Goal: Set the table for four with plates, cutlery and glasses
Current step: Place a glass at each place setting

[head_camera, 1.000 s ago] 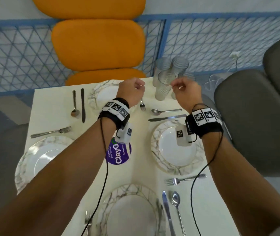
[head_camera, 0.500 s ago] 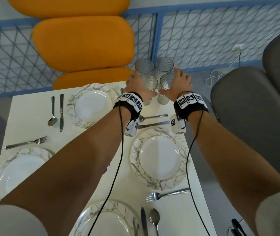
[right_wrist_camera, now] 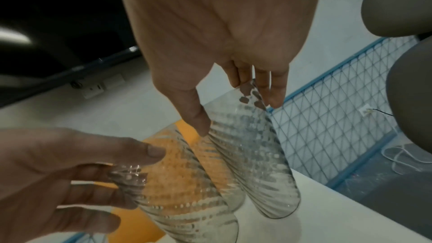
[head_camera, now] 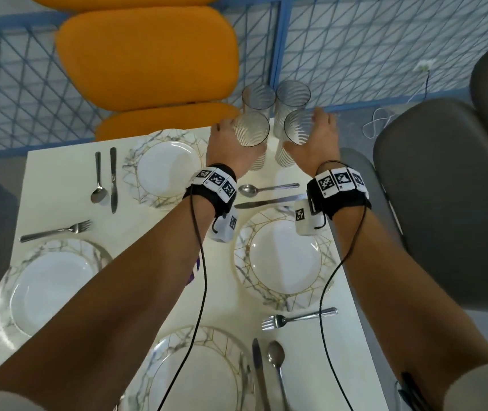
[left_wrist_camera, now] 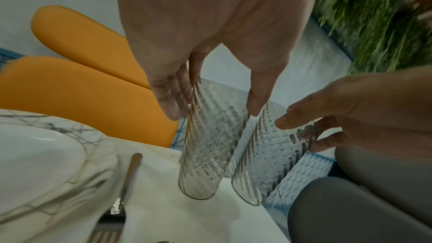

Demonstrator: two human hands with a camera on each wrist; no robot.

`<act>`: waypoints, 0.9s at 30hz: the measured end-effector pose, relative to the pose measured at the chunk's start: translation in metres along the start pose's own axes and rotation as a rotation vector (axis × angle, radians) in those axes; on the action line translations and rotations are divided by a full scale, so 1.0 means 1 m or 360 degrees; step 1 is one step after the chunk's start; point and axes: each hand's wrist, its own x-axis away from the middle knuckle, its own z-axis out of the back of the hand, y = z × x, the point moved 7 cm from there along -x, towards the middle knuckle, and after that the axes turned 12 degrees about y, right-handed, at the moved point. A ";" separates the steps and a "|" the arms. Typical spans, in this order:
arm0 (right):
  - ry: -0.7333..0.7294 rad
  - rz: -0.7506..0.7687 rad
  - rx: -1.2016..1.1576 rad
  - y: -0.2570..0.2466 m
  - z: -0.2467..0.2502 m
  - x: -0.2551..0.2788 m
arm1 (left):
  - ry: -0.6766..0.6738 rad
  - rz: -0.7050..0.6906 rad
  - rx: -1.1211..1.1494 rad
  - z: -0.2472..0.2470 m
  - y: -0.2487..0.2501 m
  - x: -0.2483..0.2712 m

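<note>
Several ribbed clear glasses stand close together at the far right corner of the white table (head_camera: 130, 223). My left hand (head_camera: 225, 140) (left_wrist_camera: 214, 104) grips the near left glass (head_camera: 251, 129) (left_wrist_camera: 210, 145), fingers on one side, thumb on the other. My right hand (head_camera: 317, 134) (right_wrist_camera: 238, 115) grips the near right glass (head_camera: 296, 126) (right_wrist_camera: 252, 163) the same way. Both glasses have their bases on the table. Two more glasses (head_camera: 258, 96) stand just behind. Marbled plates (head_camera: 284, 259) (head_camera: 168, 170) (head_camera: 47, 280) (head_camera: 198, 378) lie at each side with cutlery beside them.
A spoon (head_camera: 266, 188) and knife (head_camera: 269, 200) lie just below my wrists. An orange chair (head_camera: 148, 54) stands behind the table, a grey chair (head_camera: 444, 203) at its right. A blue mesh fence (head_camera: 385, 54) runs along the back. The glasses stand near the table's edge.
Both hands went forward from over the far cutlery to the group of glasses, and each now has its fingers round one of the near glasses.
</note>
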 end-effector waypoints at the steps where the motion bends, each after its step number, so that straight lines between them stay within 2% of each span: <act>1: 0.0027 0.0017 -0.0042 -0.007 0.005 0.009 | 0.0031 -0.0002 0.0045 0.014 -0.004 0.005; 5: 0.0015 0.0045 -0.0217 -0.044 0.015 0.058 | 0.0099 0.0022 0.0184 0.069 -0.028 0.031; 9: -0.0093 0.0025 -0.0302 -0.076 0.016 0.127 | 0.0082 0.0085 0.0198 0.122 -0.070 0.067; 15: -0.0325 0.0112 -0.0220 -0.102 0.005 0.239 | 0.0050 0.0173 0.0227 0.187 -0.150 0.135; 20: -0.0517 0.0108 -0.0062 -0.105 -0.009 0.309 | -0.0035 0.0225 0.0228 0.217 -0.197 0.187; 27: -0.0637 0.0127 0.0204 -0.110 -0.008 0.348 | -0.0058 0.0239 0.0168 0.236 -0.225 0.223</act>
